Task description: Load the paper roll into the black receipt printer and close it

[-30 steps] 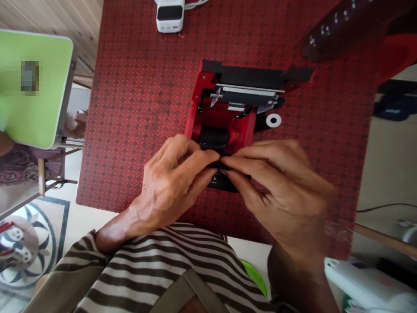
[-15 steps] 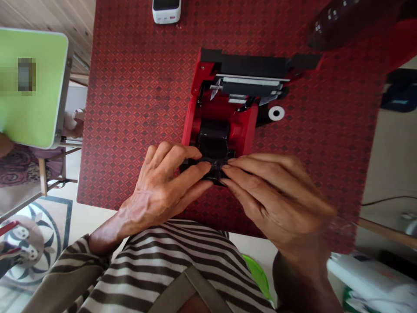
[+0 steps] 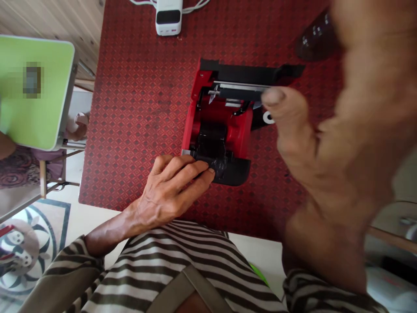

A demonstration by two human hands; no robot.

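Observation:
An opened red and black machine casing [image 3: 239,134] lies on the table, with a metal bar [image 3: 241,87] across its far end. My left hand [image 3: 172,187] rests its fingertips on a crumpled black wrapped piece [image 3: 216,165] at the casing's near end. A black block [image 3: 211,141] stands just beyond those fingers, and a black curved end piece [image 3: 237,171] lies to their right. My right hand [image 3: 325,130] is raised close to the camera, blurred, its thumb above the casing's right side and touching nothing visible.
A red patterned cover [image 3: 137,130] spreads over the table. A white ring [image 3: 269,117] sits beside the casing. A white box with cables [image 3: 168,17] stands at the far side, and a dark bottle [image 3: 314,39] lies at upper right. A green board [image 3: 35,91] stands at left.
My right hand has let go of the black piece and risen toward the camera, covering the right side. My left hand stays on the piece, and the black end piece now shows.

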